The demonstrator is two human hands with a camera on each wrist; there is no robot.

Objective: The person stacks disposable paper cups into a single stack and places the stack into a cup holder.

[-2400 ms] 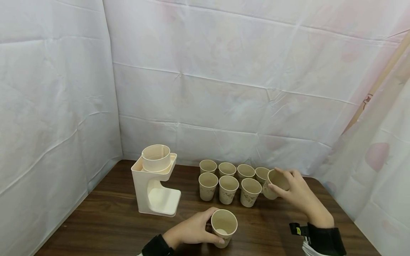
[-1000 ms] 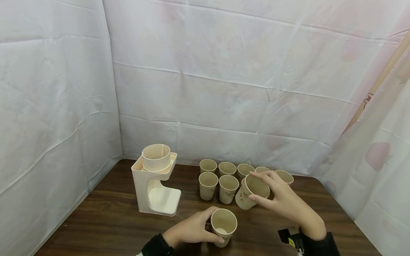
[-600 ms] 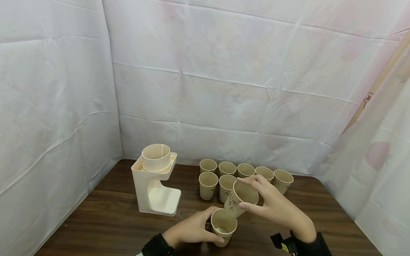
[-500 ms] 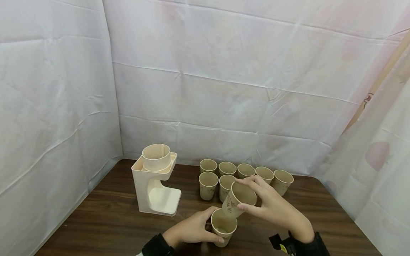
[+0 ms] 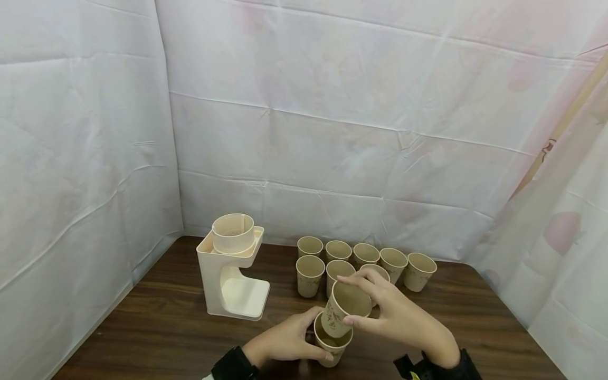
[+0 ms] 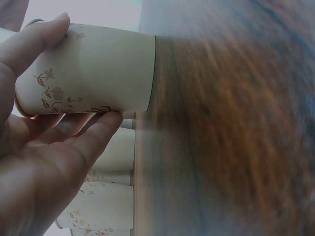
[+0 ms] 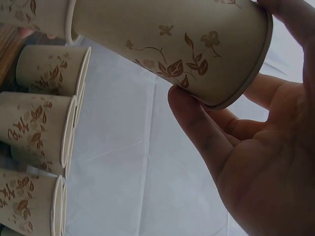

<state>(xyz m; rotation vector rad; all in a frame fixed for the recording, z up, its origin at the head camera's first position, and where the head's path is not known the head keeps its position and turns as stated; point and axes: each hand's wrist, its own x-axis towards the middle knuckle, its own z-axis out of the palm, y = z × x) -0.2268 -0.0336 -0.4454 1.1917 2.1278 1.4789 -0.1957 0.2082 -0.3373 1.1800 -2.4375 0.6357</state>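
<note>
My left hand (image 5: pixel 290 338) grips an upright beige paper cup (image 5: pixel 334 358) near the front of the table, thumb and fingers round its sides. In the left wrist view this cup (image 6: pixel 98 69) shows brown flower prints and its base at the wood. My right hand (image 5: pixel 396 314) holds a second paper cup (image 5: pixel 334 319) near its rim, thumb on the near side and fingers on the far side. That cup is tilted, its base down inside the mouth of the lower cup. In the right wrist view, the upper cup (image 7: pixel 167 54) narrows into the lower cup's rim (image 7: pixel 71 22).
Behind the hands stand several matching paper cups (image 5: pixel 309 279) in two rows, some partly hidden by the right hand. A cream stand (image 5: pixel 214 285) with a round holder (image 5: pixel 233 240) is to the left. White cloth (image 5: pixel 294 153) hangs behind the dark wooden table (image 5: pixel 157 327).
My right hand has carried its cup from the right end of the front row leftward and nearer, lowering its base into the other cup. The left hand has stayed in place.
</note>
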